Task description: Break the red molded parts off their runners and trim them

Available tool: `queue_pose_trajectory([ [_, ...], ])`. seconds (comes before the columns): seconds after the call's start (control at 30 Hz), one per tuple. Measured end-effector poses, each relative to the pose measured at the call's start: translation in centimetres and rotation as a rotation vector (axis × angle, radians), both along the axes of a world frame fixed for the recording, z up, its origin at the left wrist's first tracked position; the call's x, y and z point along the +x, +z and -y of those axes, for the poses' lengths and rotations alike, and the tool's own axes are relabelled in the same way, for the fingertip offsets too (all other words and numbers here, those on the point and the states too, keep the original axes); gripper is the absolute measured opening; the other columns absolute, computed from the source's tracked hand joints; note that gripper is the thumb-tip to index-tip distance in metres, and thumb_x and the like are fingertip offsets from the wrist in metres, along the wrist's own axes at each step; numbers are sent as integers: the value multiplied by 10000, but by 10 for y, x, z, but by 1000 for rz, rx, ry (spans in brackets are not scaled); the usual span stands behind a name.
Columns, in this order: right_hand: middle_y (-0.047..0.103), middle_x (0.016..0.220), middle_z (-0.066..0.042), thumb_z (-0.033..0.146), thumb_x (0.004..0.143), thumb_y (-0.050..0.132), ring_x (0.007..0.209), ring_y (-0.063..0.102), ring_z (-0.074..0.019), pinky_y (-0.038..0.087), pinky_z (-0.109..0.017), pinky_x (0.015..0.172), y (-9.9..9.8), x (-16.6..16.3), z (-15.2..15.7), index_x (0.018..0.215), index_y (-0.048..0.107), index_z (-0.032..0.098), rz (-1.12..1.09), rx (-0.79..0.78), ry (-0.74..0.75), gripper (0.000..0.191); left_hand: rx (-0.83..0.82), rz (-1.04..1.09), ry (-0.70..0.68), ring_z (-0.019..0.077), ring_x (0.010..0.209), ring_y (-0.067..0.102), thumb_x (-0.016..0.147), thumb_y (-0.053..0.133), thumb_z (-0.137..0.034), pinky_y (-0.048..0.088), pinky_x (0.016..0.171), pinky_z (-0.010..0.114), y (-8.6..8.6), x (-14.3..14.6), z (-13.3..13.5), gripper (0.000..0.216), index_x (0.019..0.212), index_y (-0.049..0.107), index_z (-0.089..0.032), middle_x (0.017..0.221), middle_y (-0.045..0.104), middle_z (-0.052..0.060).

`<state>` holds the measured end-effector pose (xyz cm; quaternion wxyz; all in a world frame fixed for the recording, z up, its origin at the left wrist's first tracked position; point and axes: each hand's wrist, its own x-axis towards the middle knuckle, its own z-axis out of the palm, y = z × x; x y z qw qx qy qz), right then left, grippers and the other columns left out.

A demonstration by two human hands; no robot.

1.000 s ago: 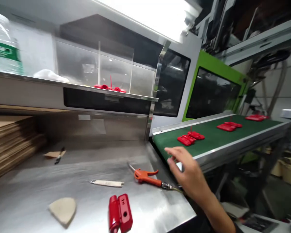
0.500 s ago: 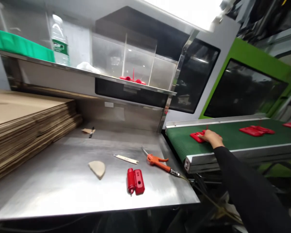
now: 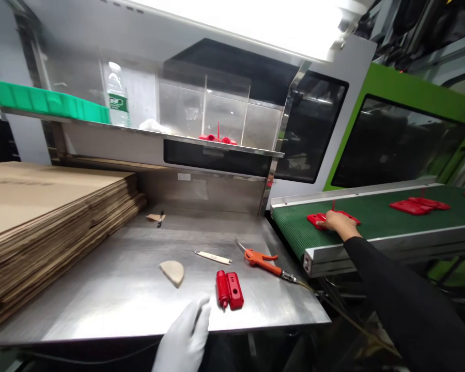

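My right hand (image 3: 339, 222), bare with a black sleeve, rests on a red moulded plastic part (image 3: 318, 219) at the near end of the green conveyor belt (image 3: 372, 219); its fingers lie over the part. My left hand (image 3: 188, 333) wears a white glove and hovers at the front edge of the steel table (image 3: 112, 289), fingers loosely together, holding nothing. A red plastic case (image 3: 229, 290) lies on the table just right of that hand.
An orange air blow gun (image 3: 261, 260), a flat label strip (image 3: 213, 256) and a beige wedge-shaped pad (image 3: 172, 272) lie on the table. Flat cardboard (image 3: 42, 212) is stacked at left. More red parts (image 3: 418, 205) ride the belt. A bottle (image 3: 118, 101) stands on the shelf.
My right hand reached from the table's edge onto the belt and now rests on the nearest red part. My gloved left hand has come into view at the front edge. The view widened leftward.
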<state>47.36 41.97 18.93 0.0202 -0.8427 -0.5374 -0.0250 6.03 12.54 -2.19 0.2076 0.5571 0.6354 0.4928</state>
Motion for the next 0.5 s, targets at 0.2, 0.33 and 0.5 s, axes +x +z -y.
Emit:
queue_pose_trajectory([
  [0.2, 567, 1352, -110, 445, 961, 624, 1193, 581, -265, 505, -497, 996, -2, -16, 17, 1294, 579, 180, 3, 7, -18, 428, -1, -216, 119, 496, 1028, 599, 877, 498, -497, 396, 924, 609, 20, 51, -75, 680, 1394, 548, -59, 1055, 664, 262],
  [0.33, 599, 1284, -98, 457, 969, 606, 1133, 603, -236, 520, -453, 963, 12, -41, 40, 1214, 615, 191, -14, 118, 61, 362, 38, -85, 108, 475, 1092, 571, 881, 485, -529, 376, 976, 605, 17, 46, -74, 701, 1395, 526, -55, 1113, 642, 256],
  [0.5, 571, 1265, -126, 608, 912, 590, 1050, 603, -253, 533, -439, 885, 6, -108, 114, 1187, 610, 211, -119, 360, 443, 483, 47, 317, 99, 376, 1045, 651, 894, 390, -666, 498, 928, 525, 15, 29, -61, 740, 1372, 504, -112, 1174, 652, 234],
])
